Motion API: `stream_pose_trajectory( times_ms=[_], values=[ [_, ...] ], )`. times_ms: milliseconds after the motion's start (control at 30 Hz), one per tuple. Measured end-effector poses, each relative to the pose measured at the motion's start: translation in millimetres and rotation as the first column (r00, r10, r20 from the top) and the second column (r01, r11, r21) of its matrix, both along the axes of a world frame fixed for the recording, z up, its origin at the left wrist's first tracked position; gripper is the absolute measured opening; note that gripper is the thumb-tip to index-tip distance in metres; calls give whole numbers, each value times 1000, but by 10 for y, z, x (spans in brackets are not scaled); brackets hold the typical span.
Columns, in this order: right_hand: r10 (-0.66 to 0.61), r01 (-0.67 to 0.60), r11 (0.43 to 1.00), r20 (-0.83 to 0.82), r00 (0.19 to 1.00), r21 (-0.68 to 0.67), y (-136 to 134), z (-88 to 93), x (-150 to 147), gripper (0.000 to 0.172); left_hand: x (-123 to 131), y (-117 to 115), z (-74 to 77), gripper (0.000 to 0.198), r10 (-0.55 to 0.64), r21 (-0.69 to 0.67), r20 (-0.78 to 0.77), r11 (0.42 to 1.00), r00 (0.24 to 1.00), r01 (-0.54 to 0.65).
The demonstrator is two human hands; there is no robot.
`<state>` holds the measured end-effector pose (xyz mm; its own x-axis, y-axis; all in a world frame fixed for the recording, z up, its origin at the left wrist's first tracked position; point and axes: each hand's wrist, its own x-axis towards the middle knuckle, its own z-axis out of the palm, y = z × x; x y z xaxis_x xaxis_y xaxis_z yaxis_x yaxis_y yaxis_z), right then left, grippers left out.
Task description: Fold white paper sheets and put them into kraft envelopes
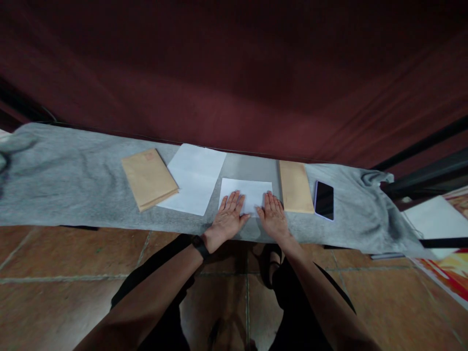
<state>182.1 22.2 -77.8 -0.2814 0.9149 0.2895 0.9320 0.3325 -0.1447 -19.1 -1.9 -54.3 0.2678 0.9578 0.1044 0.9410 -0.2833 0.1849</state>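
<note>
A small white sheet of paper (245, 187), which looks folded, lies flat on the grey cloth in front of me. My left hand (229, 214) rests palm down on its left part, fingers stretched out and a little spread. On the right part lies my right hand (272, 214), also flat, with the thumb pointing toward the left one. Both hands cover the paper's near edge. Just right of my right hand is a brown envelope (297, 187). To the left, larger white sheets (195, 178) lie partly under a stack of brown envelopes (148, 178).
A grey cloth (80, 180) covers the long narrow surface and bunches up at both ends. A phone (324, 200) with a dark screen lies right of the single envelope. Behind stands a dark red hanging (234, 87). The floor (66, 253) is brown tile.
</note>
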Motion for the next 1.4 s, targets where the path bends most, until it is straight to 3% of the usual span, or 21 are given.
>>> stream_pose_trajectory(
  times_ms=[367, 567, 700, 833, 1067, 1233, 1400],
  values=[
    [-7, 8, 998, -15, 1000, 65, -99, -49, 74, 70, -229, -9, -31, 73, 135, 0, -25, 991, 991, -135],
    [-21, 24, 995, -37, 999, 99, -185, 54, -4, 68, -242, -36, -17, 68, 176, 86, -21, 981, 984, -174],
    [86, -84, 996, -49, 995, 26, -206, 152, -167, 62, -118, -49, 39, 61, 44, 120, -7, 992, 999, -43],
    [183, -185, 982, -58, 981, -40, -231, 133, -301, 59, -9, -70, 16, 59, -63, 73, -16, 995, 998, 64],
    [45, -43, 998, -43, 998, 35, -155, 30, -216, 62, -76, 32, -33, 63, 89, 45, -57, 995, 994, -87],
    [-88, 89, 996, -35, 995, 9, -2, 90, -211, 62, -104, 206, 35, 64, 201, 38, -77, 979, 977, -198],
    [-39, 28, 990, -82, 996, -141, 219, 244, -405, 57, 38, 386, 105, 58, 95, 19, -24, 995, 995, -94]
  ],
)
